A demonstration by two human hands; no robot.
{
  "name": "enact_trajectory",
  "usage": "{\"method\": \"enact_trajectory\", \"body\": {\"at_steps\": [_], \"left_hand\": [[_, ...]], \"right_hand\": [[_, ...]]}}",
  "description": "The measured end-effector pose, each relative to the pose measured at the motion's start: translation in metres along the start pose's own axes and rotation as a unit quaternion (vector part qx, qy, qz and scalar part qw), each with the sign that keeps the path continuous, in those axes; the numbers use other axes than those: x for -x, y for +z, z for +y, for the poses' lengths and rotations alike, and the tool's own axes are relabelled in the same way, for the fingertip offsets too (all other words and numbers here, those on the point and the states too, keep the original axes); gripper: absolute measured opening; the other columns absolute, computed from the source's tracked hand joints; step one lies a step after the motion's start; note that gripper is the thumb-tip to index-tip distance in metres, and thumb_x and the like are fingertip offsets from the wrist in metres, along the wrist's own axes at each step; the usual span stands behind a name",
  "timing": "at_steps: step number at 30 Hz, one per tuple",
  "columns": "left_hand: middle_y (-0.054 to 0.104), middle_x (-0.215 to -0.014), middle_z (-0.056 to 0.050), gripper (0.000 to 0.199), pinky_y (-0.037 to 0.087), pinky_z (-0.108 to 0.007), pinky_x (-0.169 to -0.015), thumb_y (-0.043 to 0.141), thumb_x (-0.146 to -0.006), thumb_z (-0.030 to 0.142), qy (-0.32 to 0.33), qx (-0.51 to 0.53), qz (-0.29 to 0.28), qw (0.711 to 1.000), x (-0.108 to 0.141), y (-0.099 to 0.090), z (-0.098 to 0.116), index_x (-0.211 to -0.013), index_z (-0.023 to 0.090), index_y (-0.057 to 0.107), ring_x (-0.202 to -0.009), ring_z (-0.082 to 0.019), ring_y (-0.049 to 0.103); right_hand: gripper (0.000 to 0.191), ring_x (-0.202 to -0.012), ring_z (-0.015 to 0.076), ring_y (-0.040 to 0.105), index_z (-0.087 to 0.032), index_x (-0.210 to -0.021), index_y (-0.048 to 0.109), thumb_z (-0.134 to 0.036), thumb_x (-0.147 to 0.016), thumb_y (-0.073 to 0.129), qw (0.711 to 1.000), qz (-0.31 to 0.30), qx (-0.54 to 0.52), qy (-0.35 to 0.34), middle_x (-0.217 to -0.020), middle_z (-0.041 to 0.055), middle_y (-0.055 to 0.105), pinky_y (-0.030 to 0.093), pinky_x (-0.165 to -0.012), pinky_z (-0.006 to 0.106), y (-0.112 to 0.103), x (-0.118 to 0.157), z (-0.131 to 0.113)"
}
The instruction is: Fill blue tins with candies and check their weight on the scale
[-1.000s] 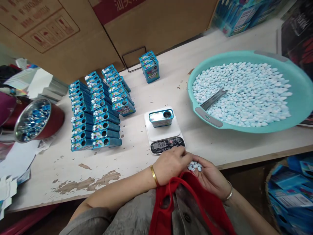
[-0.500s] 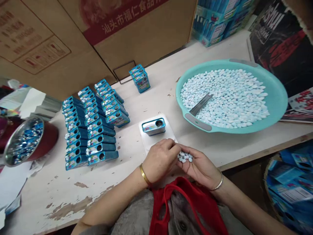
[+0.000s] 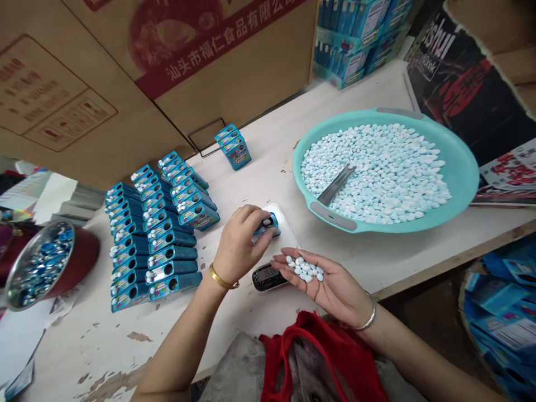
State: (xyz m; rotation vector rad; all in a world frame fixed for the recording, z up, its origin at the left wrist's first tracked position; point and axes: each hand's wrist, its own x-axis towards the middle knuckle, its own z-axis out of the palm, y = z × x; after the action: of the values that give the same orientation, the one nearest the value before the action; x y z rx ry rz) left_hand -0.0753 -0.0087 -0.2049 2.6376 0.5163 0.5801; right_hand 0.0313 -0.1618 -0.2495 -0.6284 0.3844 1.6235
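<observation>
My left hand (image 3: pixel 242 241) has its thumb and fingers closed around the top of a small blue tin (image 3: pixel 273 223), partly covering it. That tin stands on a white scale (image 3: pixel 286 226), whose dark display (image 3: pixel 268 276) shows in front. My right hand (image 3: pixel 330 282) is palm up and cupped, holding several pale candies (image 3: pixel 305 269) just right of the display. Beyond it sits a turquoise basin (image 3: pixel 460 178) of pale blue and white candies, with a metal scoop (image 3: pixel 337 185) lying in it.
Rows of blue tins (image 3: pixel 167 240) stand on the left, with several more tins (image 3: pixel 237 151) at the back. A bowl of blue caps (image 3: pixel 46 259) is at far left. Large cartons (image 3: pixel 234 61) line the back; a box of tins (image 3: pixel 502 312) is at lower right.
My left hand has moved from the right palm up and left to the tin. The right hand has opened flatter, showing the candies, and the scale display has come into view.
</observation>
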Motion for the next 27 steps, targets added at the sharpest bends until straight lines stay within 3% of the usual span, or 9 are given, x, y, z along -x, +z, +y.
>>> {"method": "enact_trajectory", "body": {"at_steps": [4, 7, 9, 13, 16, 19, 23, 27], "left_hand": [[0.056, -0.116, -0.011, 0.049, 0.035, -0.038, -0.087, 0.062, -0.079, 0.048, 0.005, -0.099, -0.075, 0.992, 0.004, -0.013, -0.016, -0.118, 0.02, 0.052, -0.105, -0.025, 0.051], [0.061, -0.101, -0.007, 0.038, 0.035, -0.034, -0.079, 0.055, -0.085, 0.046, -0.005, -0.127, -0.125, 0.984, -0.003, -0.017, -0.029, -0.114, 0.02, 0.054, -0.091, -0.02, 0.055], [0.061, -0.094, -0.005, 0.032, 0.035, -0.032, -0.076, 0.052, -0.088, 0.042, -0.018, -0.148, -0.102, 0.984, -0.02, -0.016, -0.043, -0.11, 0.02, 0.055, -0.087, -0.019, 0.056], [0.06, -0.104, -0.006, 0.033, 0.034, -0.033, -0.078, 0.055, -0.086, 0.04, -0.078, -0.212, -0.015, 0.974, -0.075, -0.007, -0.085, -0.113, 0.02, 0.055, -0.098, -0.021, 0.055], [0.059, -0.109, -0.008, 0.031, 0.034, -0.035, -0.081, 0.054, -0.086, 0.036, -0.142, -0.262, -0.022, 0.954, -0.114, 0.006, -0.123, -0.113, 0.021, 0.056, -0.103, -0.024, 0.053], [0.058, -0.108, -0.01, 0.028, 0.034, -0.038, -0.084, 0.055, -0.085, 0.033, -0.185, -0.292, -0.033, 0.938, -0.137, 0.02, -0.148, -0.109, 0.02, 0.059, -0.104, -0.027, 0.052], [0.051, -0.122, -0.011, 0.036, 0.032, -0.04, -0.088, 0.056, -0.083, 0.032, -0.199, -0.306, -0.023, 0.931, -0.13, 0.021, -0.149, -0.118, 0.022, 0.054, -0.112, -0.028, 0.046], [0.049, -0.124, -0.01, 0.044, 0.033, -0.037, -0.089, 0.056, -0.084, 0.037, -0.161, -0.299, -0.011, 0.941, -0.078, -0.008, -0.121, -0.124, 0.021, 0.046, -0.111, -0.025, 0.045]], "right_hand": [[0.026, -0.105, 0.0262, 0.064, -0.004, -0.102, 0.066, -0.018, -0.084, 0.055, 1.0, 0.02, 0.0, -0.003, -0.105, 0.0187, 0.07, 0.053, -0.09, 0.03, -0.007, 0.003, 0.0], [0.025, -0.103, 0.0253, 0.065, -0.004, -0.1, 0.067, -0.018, -0.082, 0.059, 0.999, 0.043, -0.009, 0.0, -0.103, 0.0183, 0.071, 0.053, -0.09, 0.03, -0.012, 0.002, 0.0], [0.024, -0.103, 0.0252, 0.065, -0.004, -0.098, 0.068, -0.018, -0.08, 0.061, 0.999, 0.045, -0.019, 0.005, -0.104, 0.0186, 0.07, 0.053, -0.091, 0.03, -0.014, 0.0, 0.0], [0.027, -0.106, 0.0272, 0.064, -0.003, -0.099, 0.068, -0.02, -0.077, 0.065, 0.998, 0.041, -0.035, 0.015, -0.107, 0.0193, 0.069, 0.053, -0.091, 0.031, -0.018, -0.002, -0.001], [0.031, -0.108, 0.0282, 0.062, -0.003, -0.1, 0.069, -0.019, -0.074, 0.069, 0.997, 0.052, -0.049, 0.023, -0.108, 0.0199, 0.069, 0.053, -0.091, 0.03, -0.021, -0.001, -0.004], [0.032, -0.107, 0.0289, 0.062, -0.003, -0.099, 0.069, -0.017, -0.07, 0.072, 0.996, 0.063, -0.058, 0.03, -0.108, 0.0205, 0.068, 0.054, -0.089, 0.029, -0.026, 0.0, -0.007], [0.033, -0.109, 0.0291, 0.061, -0.004, -0.099, 0.069, -0.014, -0.068, 0.073, 0.995, 0.075, -0.058, 0.015, -0.111, 0.02, 0.067, 0.055, -0.089, 0.03, -0.033, 0.001, -0.007], [0.032, -0.111, 0.0288, 0.06, -0.006, -0.102, 0.068, -0.011, -0.07, 0.07, 0.995, 0.085, -0.044, 0.02, -0.111, 0.0175, 0.068, 0.055, -0.09, 0.032, -0.041, 0.002, -0.003]]}}
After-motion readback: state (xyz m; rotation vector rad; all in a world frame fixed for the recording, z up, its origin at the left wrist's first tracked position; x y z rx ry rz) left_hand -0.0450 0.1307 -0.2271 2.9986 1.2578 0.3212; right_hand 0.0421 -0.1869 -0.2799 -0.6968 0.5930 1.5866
